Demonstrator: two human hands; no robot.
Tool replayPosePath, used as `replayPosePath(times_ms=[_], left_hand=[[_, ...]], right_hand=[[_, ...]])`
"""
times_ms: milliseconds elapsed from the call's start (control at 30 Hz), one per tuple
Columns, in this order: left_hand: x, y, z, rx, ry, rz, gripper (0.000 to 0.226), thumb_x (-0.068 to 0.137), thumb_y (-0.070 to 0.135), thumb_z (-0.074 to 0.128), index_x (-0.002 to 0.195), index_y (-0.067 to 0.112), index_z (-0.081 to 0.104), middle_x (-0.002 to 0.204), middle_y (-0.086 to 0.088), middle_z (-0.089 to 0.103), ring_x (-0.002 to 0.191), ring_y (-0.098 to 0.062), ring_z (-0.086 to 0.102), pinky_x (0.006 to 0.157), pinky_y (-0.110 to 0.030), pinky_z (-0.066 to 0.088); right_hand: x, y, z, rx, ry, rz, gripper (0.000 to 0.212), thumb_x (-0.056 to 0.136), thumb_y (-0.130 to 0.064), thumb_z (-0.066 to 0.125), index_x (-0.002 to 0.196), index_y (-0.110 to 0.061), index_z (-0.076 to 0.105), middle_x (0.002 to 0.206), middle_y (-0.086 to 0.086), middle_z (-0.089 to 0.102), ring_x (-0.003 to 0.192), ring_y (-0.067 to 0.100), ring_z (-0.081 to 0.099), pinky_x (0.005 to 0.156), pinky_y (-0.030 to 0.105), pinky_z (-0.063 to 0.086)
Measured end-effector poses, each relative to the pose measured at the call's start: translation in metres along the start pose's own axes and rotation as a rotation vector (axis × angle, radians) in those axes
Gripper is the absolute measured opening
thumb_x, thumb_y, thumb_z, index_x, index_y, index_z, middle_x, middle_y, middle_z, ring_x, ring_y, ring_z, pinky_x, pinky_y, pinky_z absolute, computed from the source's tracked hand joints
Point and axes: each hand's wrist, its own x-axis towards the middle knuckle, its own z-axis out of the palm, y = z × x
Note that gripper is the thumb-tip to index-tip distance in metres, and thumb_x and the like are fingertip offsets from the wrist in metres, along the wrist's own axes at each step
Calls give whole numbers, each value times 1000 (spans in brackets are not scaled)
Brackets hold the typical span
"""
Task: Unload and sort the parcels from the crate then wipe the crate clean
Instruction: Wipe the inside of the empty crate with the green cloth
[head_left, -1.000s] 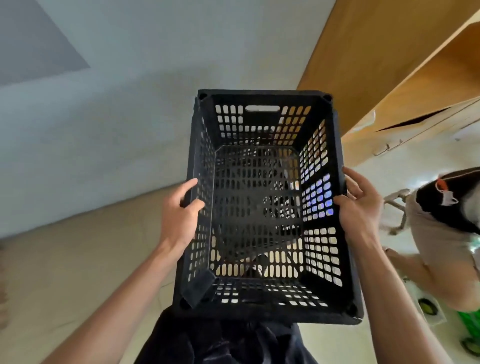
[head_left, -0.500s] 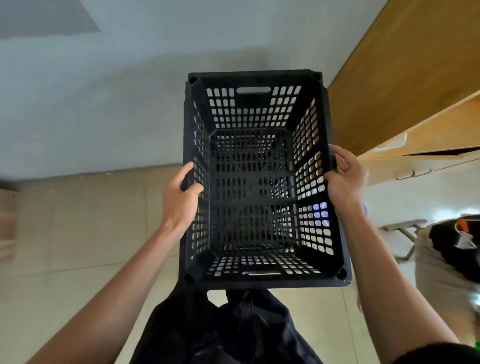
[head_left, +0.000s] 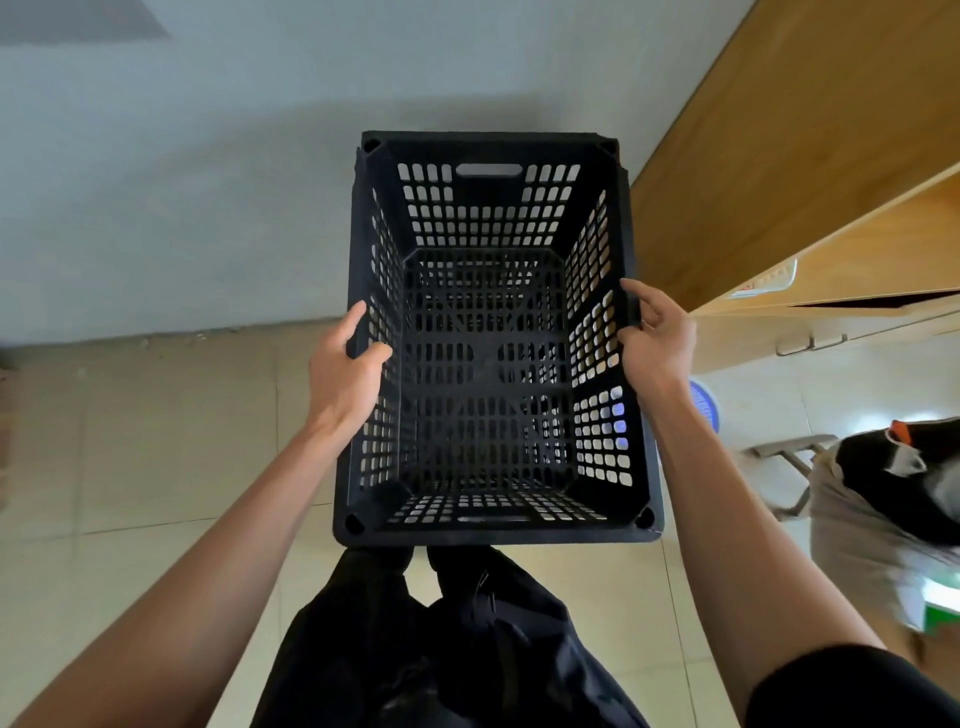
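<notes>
Crate (head_left: 496, 338) hangs between the two hands, above the tiled floor (head_left: 156, 467), its open top facing the camera and no parcels visible inside. Left hand (head_left: 343, 376) grips the left rim, thumb hooked over the edge and fingers curled outside. Right hand (head_left: 655, 340) pinches the right rim more lightly, fingertips on the edge with little wrap. That looser right grip is the likely weak point: if the crate tilts or swings, it could slip from those fingers and drop. A second person (head_left: 883, 499) crouches close beyond the right hand, near a stool (head_left: 789, 452), so a careless swing that way could strike them. No cloth is visible for wiping.
</notes>
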Motion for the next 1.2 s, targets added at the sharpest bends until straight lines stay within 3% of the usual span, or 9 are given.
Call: replayPosePath(times_ms=[133, 200, 267, 300, 367, 433, 467, 667, 1200], left_hand=[[6, -8, 7, 7, -14, 37, 69, 92, 14, 59, 156, 32, 38, 147, -36, 42, 45, 0, 54, 52, -18, 49], [6, -15, 8, 31, -39, 40, 75, 81, 32, 60, 152, 42, 39, 145, -30, 50, 100, -30, 73, 86, -47, 60], [10, -20, 9, 65, -52, 36, 74, 78, 36, 59, 149, 46, 40, 149, -15, 53, 127, -53, 53, 103, -68, 46], [9, -19, 9, 79, -47, 48, 72, 81, 32, 59, 150, 43, 40, 154, -7, 49, 123, -48, 59, 104, -66, 46], [6, -15, 9, 120, -19, 114, 65, 93, 17, 59, 154, 30, 41, 158, -2, 42, 97, 1, 68, 105, -36, 51], [8, -19, 10, 209, 5, 174, 56, 99, 7, 56, 154, 15, 43, 156, -6, 42, 75, 33, 48, 80, 4, 37], [6, -21, 9, 245, 2, 192, 54, 100, 5, 55, 152, 12, 45, 153, -7, 44, 71, 35, 43, 70, 8, 34], [3, -49, -1, 454, -38, 331, 55, 99, 10, 53, 152, 22, 44, 141, 3, 50, 60, -16, 58, 64, -27, 50], [-44, -76, -8, 510, -90, 266, 50, 99, 19, 54, 149, 19, 49, 134, 0, 52, 71, -17, 63, 66, -33, 53]], right_hand=[[8, 3, 1, -23, 7, 1, 66, 86, 21, 48, 135, -20, 65, 120, -13, 70, 113, 0, 67, 102, 34, 56], [11, 8, 2, -43, 28, -1, 64, 86, 17, 47, 135, -21, 66, 120, -13, 71, 112, -2, 66, 105, 32, 54], [13, 14, 5, -76, 35, -6, 67, 85, 12, 46, 138, -25, 62, 126, -12, 70, 118, 2, 64, 107, 36, 52], [13, 15, 7, -85, 37, -4, 69, 85, 9, 47, 142, -28, 57, 131, -10, 68, 122, 5, 63, 109, 38, 51], [15, 16, 8, -131, 31, 4, 72, 89, 5, 49, 152, -30, 44, 139, -5, 64, 121, 10, 62, 112, 36, 48], [13, 15, 7, -214, -1, -11, 71, 93, 2, 48, 157, -25, 36, 142, -1, 61, 120, 14, 61, 111, 29, 44], [12, 16, 7, -247, -18, -28, 70, 94, 1, 47, 159, -23, 34, 144, 0, 60, 124, 18, 59, 112, 30, 43], [-1, 30, 2, -386, -48, -98, 72, 99, -4, 43, 162, -30, 21, 150, 6, 55, 124, 28, 60, 105, 44, 52], [-74, 61, -19, -587, -82, -180, 79, 99, -13, 50, 164, -33, 10, 144, 10, 52, 121, 33, 55, 81, 41, 50]])
